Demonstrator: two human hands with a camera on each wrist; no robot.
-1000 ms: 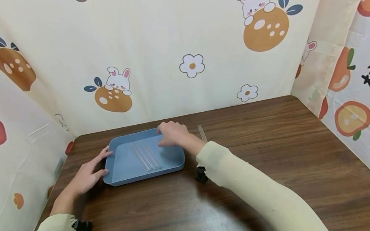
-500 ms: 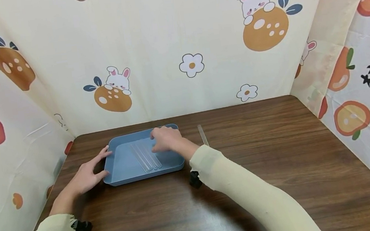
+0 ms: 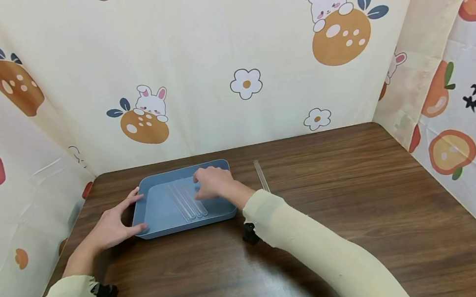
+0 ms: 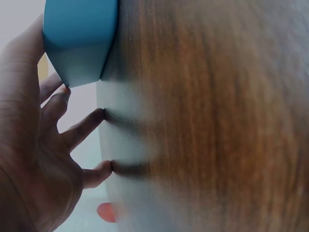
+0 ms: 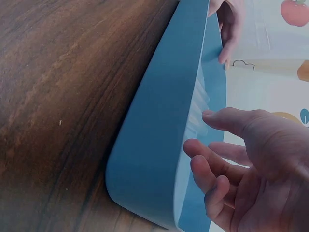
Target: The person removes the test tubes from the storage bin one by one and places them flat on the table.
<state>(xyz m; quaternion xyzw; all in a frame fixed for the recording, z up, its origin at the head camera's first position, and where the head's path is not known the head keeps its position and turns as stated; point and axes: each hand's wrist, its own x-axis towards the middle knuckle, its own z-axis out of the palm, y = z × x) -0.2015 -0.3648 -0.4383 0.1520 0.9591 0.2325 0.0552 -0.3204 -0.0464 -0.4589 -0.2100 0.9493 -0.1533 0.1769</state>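
Observation:
A shallow blue tray lies toward the back left of the table. Several slim clear tubes lie side by side in it. My left hand is spread along the tray's left side, forefinger and thumb at the rim; in the left wrist view, two fingertips rest on the table. Over the tray's right half, just right of the tubes, hovers my right hand. Its thumb and loosely bent fingers stand apart with nothing between them in the right wrist view. Another clear tube lies on the table beyond my right forearm, its near end hidden by the sleeve.
The dark wooden table is backed by a printed cloth along its far edge, with more cloth at both sides. Black wrist cameras sit under the left cuff and right cuff.
My right hand has moved left over the tray toward the tubes, then dipped slightly. My left thumb has slid a little inward over the tray's front left corner.

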